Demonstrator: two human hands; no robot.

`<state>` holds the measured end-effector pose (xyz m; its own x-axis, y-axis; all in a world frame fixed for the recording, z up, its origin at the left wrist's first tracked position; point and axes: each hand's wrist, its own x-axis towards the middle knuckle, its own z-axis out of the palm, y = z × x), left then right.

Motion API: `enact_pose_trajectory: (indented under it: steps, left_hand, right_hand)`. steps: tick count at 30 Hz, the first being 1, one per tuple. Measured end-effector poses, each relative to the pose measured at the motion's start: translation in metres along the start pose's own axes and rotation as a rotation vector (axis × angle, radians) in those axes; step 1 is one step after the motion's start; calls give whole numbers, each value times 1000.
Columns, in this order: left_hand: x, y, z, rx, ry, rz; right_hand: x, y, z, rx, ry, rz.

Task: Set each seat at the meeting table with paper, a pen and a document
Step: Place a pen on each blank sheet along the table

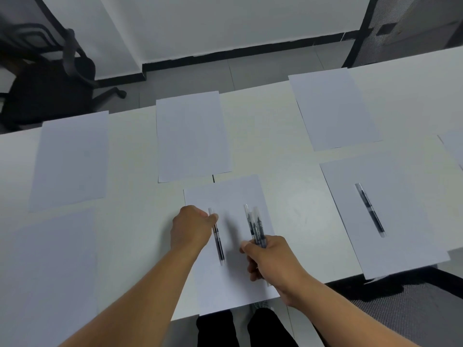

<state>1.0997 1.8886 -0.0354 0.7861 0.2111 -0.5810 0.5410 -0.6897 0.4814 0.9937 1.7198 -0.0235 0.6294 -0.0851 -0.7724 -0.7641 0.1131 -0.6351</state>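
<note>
Left hand (191,227) pinches 1 pen (217,237) over the near middle sheet (230,279); right hand (270,259) grips a spare bundle (254,227).
A careless release could roll the pen off the paper (bundle may slip too). Bundle count is blurred; the far-right sheet (454,146) is cut off; no document is distinguishable.

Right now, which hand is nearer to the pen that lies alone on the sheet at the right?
The right hand. It holds a bundle of pens over the middle sheet, on the side toward that pen. The left hand pinches another pen farther left.
</note>
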Motion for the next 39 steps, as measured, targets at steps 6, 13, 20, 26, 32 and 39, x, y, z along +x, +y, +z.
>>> enact_pose_trajectory:
  steps: [6, 13, 20, 26, 32, 39]
  left_hand:
    - [-14, 1, -17, -37, 6, 26]
    - [-72, 16, -59, -104, 57, 56]
    - [-132, 4, -107, -114, 168, 71]
    - [-165, -35, -148, -156, 248, 58]
    - [-183, -113, -202, -188, 311, 42]
    - [-199, -234, -280, -303, 351, 5]
  right_hand:
    - [-17, -12, 0, 10, -26, -30]
    - [-52, -42, 2, -24, -88, -114]
    - [-91, -63, 23, -22, -167, -175]
    - [-125, -67, 73, -87, -227, -222]
    - [-153, -53, 153, -179, -267, -253]
    - [-191, -20, 276, -291, -304, -295]
